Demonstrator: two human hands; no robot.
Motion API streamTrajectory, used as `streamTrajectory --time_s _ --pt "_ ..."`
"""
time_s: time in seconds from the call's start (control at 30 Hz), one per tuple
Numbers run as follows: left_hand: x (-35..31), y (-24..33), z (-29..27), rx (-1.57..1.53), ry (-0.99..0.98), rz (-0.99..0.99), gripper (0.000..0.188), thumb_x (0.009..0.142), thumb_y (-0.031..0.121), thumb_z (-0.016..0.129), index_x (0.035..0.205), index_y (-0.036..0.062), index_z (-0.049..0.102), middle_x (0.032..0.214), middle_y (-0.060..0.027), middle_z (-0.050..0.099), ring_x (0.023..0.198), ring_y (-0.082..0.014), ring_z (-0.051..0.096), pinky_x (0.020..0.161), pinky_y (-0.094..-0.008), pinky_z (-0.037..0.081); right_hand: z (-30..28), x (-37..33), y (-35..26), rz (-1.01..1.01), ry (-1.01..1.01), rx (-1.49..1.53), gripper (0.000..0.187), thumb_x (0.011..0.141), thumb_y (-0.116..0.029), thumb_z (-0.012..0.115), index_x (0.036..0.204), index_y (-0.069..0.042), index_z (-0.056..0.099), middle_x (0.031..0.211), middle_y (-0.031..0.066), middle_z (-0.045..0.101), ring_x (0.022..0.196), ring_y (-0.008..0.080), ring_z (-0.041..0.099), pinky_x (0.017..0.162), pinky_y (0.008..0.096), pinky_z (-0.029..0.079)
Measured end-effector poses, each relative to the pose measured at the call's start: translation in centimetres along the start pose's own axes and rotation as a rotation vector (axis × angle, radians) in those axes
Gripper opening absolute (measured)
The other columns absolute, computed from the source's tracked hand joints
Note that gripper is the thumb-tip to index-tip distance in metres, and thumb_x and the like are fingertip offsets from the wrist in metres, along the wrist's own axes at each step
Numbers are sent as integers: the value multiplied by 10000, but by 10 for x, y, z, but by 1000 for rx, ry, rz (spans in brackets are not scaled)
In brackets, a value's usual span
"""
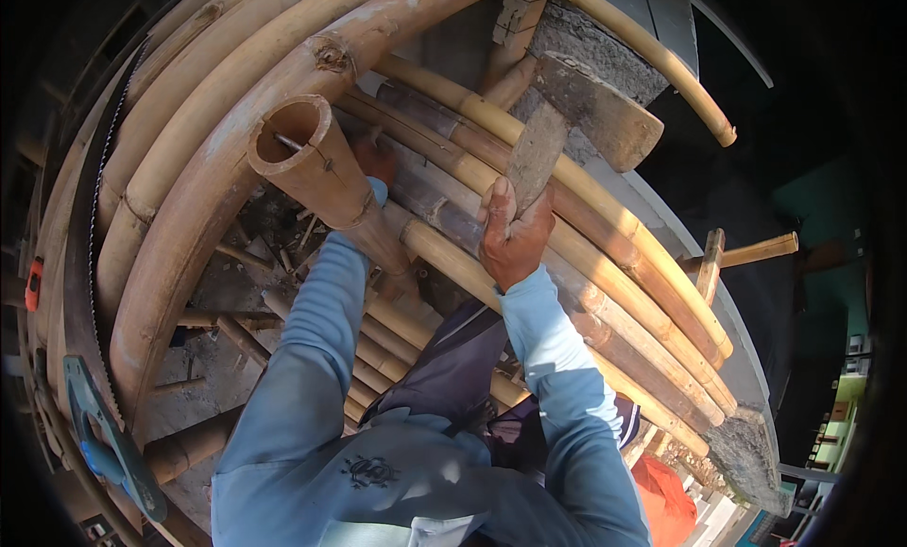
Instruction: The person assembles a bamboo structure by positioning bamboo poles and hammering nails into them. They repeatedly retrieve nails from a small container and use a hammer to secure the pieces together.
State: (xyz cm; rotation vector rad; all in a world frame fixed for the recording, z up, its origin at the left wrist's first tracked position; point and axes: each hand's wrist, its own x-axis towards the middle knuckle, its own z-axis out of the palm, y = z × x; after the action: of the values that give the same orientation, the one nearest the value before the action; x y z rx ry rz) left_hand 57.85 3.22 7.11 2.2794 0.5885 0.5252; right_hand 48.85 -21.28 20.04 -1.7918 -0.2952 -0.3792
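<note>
In my right hand [518,230] is a wooden mallet [605,112], its short flat handle gripped and its thick block head raised to the upper right. A thick bamboo tube [316,160] stands tilted in front of me, its open end facing up. Inside that opening a thin metal piece [288,143] pokes through the wall. My left hand [375,158] is in shadow behind the tube, close against its right side. The tube covers most of its fingers, so its grip cannot be seen.
Long bamboo poles [642,254] lie side by side beneath my arms. Thicker curved bamboo [189,216] fills the left side. A handsaw [104,434] with a teal handle rests there, near a small red-orange tool [34,284]. An orange-red cloth-like thing [663,500] lies at lower right.
</note>
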Motion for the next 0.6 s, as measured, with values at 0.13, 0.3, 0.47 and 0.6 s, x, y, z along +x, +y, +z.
streamTrajectory --time_s 0.13,0.3,0.47,0.6 --pt "0 -4 12 218 -90 60 478 799 195 681 1256 57 666 1235 -206 672 1145 -401 625 1055 -444 454 12 12 66 -64 -683 -718 416 970 -299 583 1037 110 547 818 322 678 771 475 691 720 530 557" --pt "15 -24 14 221 -25 121 555 772 192 702 1309 74 632 1254 -201 668 1168 -372 625 1059 -432 461 -2 23 -25 -74 -206 -157 347 974 -246 609 1077 85 587 902 360 671 829 524 660 768 510 529" --pt "26 -21 28 277 -82 8 583 752 167 712 1321 80 623 1250 -180 682 1186 -334 630 1038 -418 482 3 5 13 -155 18 73 275 990 -195 588 1058 72 592 835 291 680 741 430 681 691 455 537" --pt "35 6 14 200 -160 -57 603 743 142 711 1334 77 612 1257 -160 686 1194 -328 629 1039 -405 488 5 13 66 -43 -604 -810 251 1026 -179 541 1026 68 586 727 165 648 669 244 668 614 342 527"
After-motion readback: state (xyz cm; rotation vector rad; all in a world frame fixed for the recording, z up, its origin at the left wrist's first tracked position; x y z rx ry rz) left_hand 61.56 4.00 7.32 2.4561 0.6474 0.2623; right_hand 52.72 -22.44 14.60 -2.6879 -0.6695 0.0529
